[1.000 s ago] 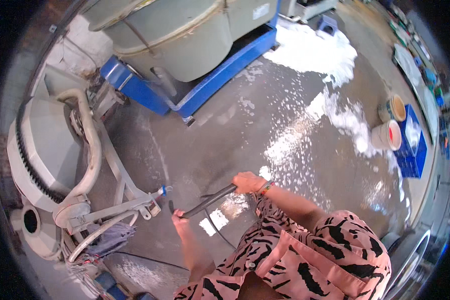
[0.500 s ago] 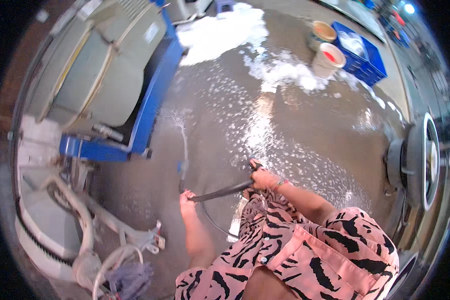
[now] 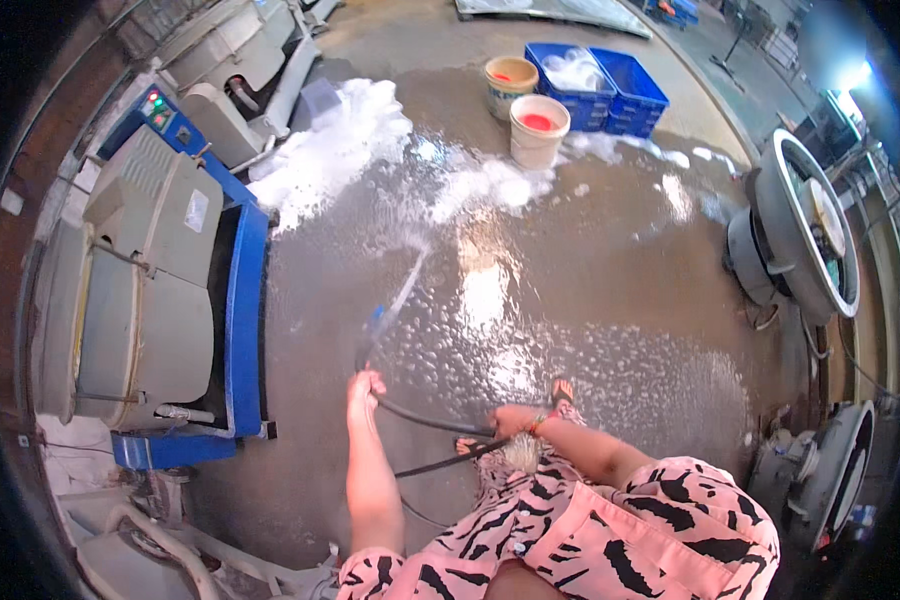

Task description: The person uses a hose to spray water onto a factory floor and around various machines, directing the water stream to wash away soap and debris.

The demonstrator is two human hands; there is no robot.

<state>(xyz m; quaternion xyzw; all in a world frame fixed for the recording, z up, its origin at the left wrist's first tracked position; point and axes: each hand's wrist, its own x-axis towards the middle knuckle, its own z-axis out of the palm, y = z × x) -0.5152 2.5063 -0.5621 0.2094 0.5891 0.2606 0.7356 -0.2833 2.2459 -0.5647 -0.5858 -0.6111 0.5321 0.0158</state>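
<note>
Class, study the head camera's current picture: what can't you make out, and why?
- Head view: the full run of the hose; the shirt hides part.
- Head view: the hose inside the left hand; the hand covers it.
- Head view: the exact shape of the nozzle; blur.
- Head view: the red contents of the white bucket; too small.

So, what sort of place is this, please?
Probably an industrial workshop or factory floor: a bulky grey machine with a blue frame stands at the left, blue plastic crates and buckets stand ahead, and white foam lies on the wet floor.
</note>
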